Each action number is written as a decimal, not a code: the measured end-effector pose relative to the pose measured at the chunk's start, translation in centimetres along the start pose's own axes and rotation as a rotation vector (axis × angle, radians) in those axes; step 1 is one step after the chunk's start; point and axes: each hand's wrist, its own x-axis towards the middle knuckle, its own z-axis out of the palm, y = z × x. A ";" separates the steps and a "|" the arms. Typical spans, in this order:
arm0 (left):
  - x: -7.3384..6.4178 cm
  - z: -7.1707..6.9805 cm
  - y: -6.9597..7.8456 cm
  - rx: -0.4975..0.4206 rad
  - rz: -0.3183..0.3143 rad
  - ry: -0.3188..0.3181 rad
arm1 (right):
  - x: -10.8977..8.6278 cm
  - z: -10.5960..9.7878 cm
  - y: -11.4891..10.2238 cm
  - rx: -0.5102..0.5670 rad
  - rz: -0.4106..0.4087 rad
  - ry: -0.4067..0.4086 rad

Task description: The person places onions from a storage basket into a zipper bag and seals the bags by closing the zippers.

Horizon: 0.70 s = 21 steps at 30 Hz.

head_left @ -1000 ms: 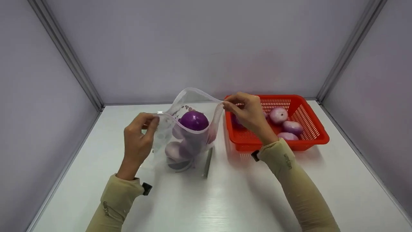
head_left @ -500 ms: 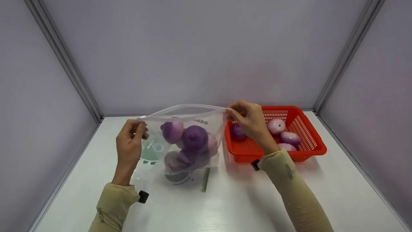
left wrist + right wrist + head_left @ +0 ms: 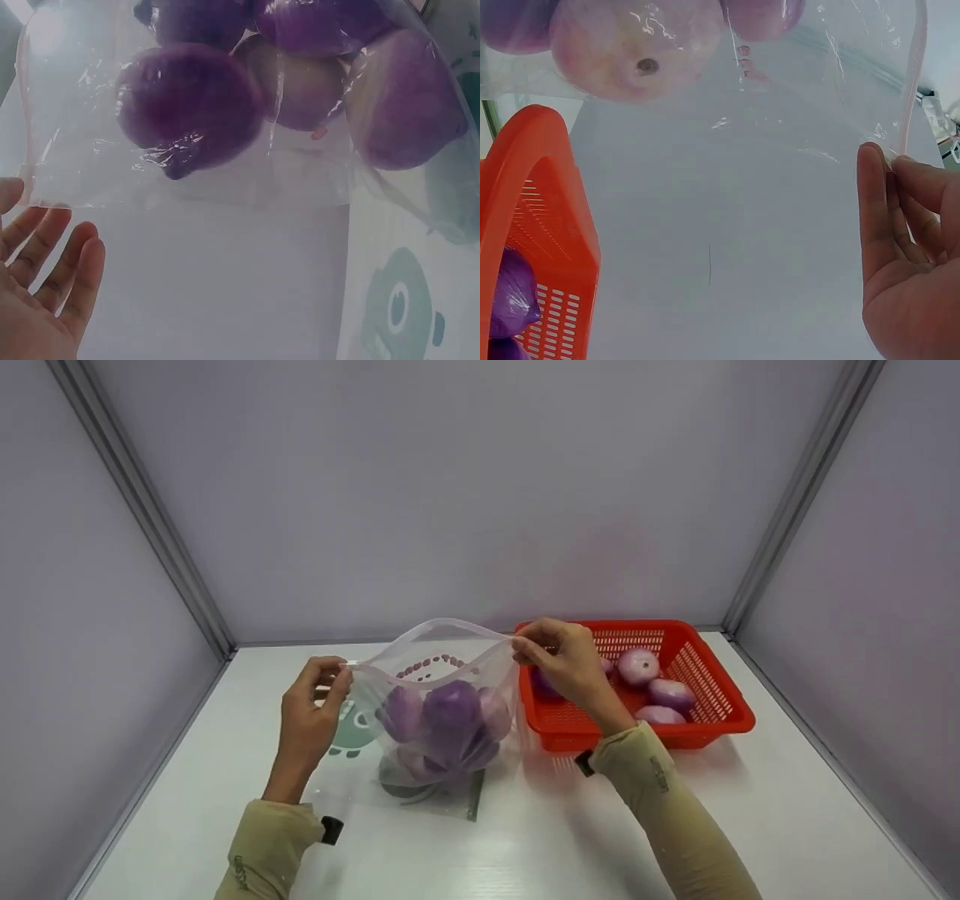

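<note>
A clear zip bag [image 3: 480, 675] holding several purple onions [image 3: 451, 705] hangs mouth up between my two hands. Its top gapes in a wide curve in the head view. My left hand [image 3: 309, 720] pinches the left top corner between thumb and fingers. At the opposite corner, my right hand [image 3: 566, 667] pinches the strip at the mouth. The right wrist view shows the plastic edge between my right thumb and fingertips [image 3: 870, 154]. In the left wrist view the onions [image 3: 191, 105] press together low in the bag.
A red plastic basket [image 3: 637, 739] with several onions [image 3: 639, 666] stands to the right, beneath my right forearm. Behind the bag, a green printed figure [image 3: 352, 735] shows on the white table [image 3: 510, 847]. Pale walls [image 3: 480, 495] enclose the table on the back and sides.
The bag's mouth drew nearly flat half a second ago and gapes wider again now. The onions have settled lower in the bag. The head view has tilted up slightly.
</note>
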 end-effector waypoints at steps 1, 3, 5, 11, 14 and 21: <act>0.0 0.1 0.0 -0.003 0.013 0.003 | 0.0 0.1 0.0 0.008 0.000 -0.001; 0.1 0.3 0.1 -0.022 0.030 0.008 | 0.1 0.1 0.2 0.023 0.000 0.001; 0.2 0.5 0.0 -0.059 0.039 0.009 | 0.1 0.0 0.5 0.037 0.007 0.006; 0.2 0.5 -0.7 -0.191 0.003 0.025 | -0.2 -0.5 1.8 0.100 0.052 0.006; 0.1 0.3 -0.9 -0.238 -0.018 0.044 | -0.5 -0.9 2.2 0.142 0.079 0.001; 0.2 0.2 -0.9 -0.265 -0.017 0.058 | -0.8 -1.4 2.4 0.133 0.099 0.005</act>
